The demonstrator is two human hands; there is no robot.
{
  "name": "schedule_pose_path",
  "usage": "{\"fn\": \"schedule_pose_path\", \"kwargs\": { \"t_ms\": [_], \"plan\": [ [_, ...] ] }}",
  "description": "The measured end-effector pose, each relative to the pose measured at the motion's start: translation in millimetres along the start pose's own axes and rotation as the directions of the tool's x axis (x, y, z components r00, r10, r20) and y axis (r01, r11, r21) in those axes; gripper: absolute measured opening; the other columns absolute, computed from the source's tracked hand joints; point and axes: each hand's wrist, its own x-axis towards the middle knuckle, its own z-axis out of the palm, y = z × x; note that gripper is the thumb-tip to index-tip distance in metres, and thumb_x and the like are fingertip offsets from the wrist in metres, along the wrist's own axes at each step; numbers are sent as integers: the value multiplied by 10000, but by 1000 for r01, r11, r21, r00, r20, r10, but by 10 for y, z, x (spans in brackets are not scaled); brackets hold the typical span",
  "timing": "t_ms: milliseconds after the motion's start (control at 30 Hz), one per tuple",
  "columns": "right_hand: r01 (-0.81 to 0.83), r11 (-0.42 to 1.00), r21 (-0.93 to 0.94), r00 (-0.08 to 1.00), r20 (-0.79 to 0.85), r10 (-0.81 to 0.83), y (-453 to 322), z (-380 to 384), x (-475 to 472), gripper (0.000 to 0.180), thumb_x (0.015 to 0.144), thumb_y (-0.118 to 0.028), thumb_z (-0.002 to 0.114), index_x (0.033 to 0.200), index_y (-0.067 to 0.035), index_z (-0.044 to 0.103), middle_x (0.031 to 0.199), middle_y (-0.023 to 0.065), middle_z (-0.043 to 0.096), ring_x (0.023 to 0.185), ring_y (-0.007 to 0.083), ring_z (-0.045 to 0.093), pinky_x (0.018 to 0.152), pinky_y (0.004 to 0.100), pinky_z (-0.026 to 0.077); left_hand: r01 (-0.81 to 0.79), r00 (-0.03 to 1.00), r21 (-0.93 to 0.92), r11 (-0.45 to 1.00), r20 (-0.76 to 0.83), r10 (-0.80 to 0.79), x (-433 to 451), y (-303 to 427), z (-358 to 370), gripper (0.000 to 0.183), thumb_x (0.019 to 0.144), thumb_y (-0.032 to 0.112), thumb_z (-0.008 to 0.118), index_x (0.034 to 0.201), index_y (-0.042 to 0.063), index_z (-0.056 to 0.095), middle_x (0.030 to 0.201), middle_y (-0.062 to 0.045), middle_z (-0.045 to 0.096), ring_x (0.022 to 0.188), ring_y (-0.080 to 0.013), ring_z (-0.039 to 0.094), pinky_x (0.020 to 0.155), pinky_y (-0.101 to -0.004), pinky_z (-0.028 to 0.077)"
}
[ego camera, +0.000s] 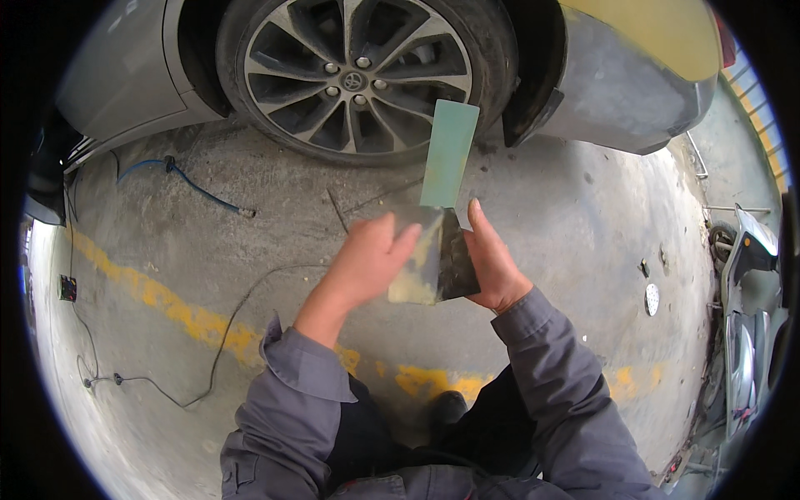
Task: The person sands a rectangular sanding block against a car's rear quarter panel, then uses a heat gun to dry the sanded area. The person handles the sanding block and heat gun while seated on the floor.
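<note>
My right hand [497, 265] grips a dark, folded sheet [457, 256], possibly sandpaper, by its right side, thumb pointing up. The sheet's grey left part [415, 275] is smeared with pale yellow dust. A flat, pale green strip [450, 153] rises from behind the sheet's upper edge; its lower end is hidden. My left hand [375, 259] is blurred over the sheet's left part, thumb and forefinger apart. Whether those fingers pinch the sheet cannot be made out.
Ahead stands a car wheel [353, 81] with a Toyota badge, beside a grey and yellow body panel [631, 81]. A blue air hose [200, 185] and black cable [228, 319] lie on the concrete floor. A perforated disc [652, 300] and a scooter [747, 325] are at right.
</note>
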Motion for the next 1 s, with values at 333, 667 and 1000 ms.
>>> {"fn": "schedule_pose_path", "kwargs": {
  "t_ms": [333,667,1000],
  "plan": [
    [4,999,-32,1000,-14,-4,11,27,44,853,979,-746,336,1385,-21,529,1252,124,655,1086,253,670,961,436,542,-115,989,-127,985,78,126,-15,6,59,377,979,298,630,864,-56,566,693,-208,603,587,-279,543,593,-419,467],
    [5,999,-34,1000,13,-5,-36,-42,35,826,985,-734,342,1400,-46,528,1286,110,636,1115,245,651,949,444,545,39,993,11,999,112,-39,62,37,-135,347,966,277,617,916,-64,579,733,-248,599,646,-356,579,643,-430,482],
    [4,997,78,999,48,-8,-59,-23,30,747,1013,-671,365,1435,-71,506,1341,97,622,1185,255,625,1023,460,495,37,989,52,998,138,-44,5,29,-36,418,982,322,576,856,-76,581,798,-302,629,784,-489,618,697,-533,480]
  ]
}}
